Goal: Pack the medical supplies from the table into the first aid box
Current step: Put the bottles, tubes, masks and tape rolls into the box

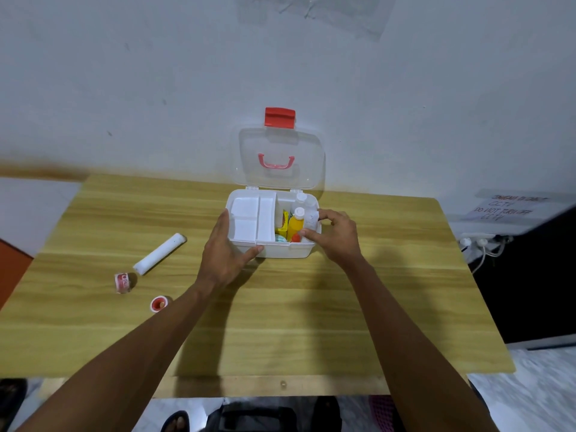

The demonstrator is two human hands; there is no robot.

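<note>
Left hand (223, 251) is gripping the first aid box (286, 251); my right hand (336, 236) is pinching a light-looking, crushable packet (311, 220) by its right wall.

Both arms stretched forward; the left grip (224, 244) cupped the box (286, 250) corner, the right grip (335, 235) pinched a white packet (311, 220) between thumb and forefinger.

Paper sign (505, 208), right edge of frame, mid-height, taped to the wall, blurred handwriting. Top line looks like "JANGAN DI CABUT", not sure. Then "CCTV", "DO NOT TURN OFF", "CCTV". Tape roll (122, 282), lower left on the table: red label, letters unreadable. Small white pack (311, 220), just right of centre: grey print, too small to read.
</note>
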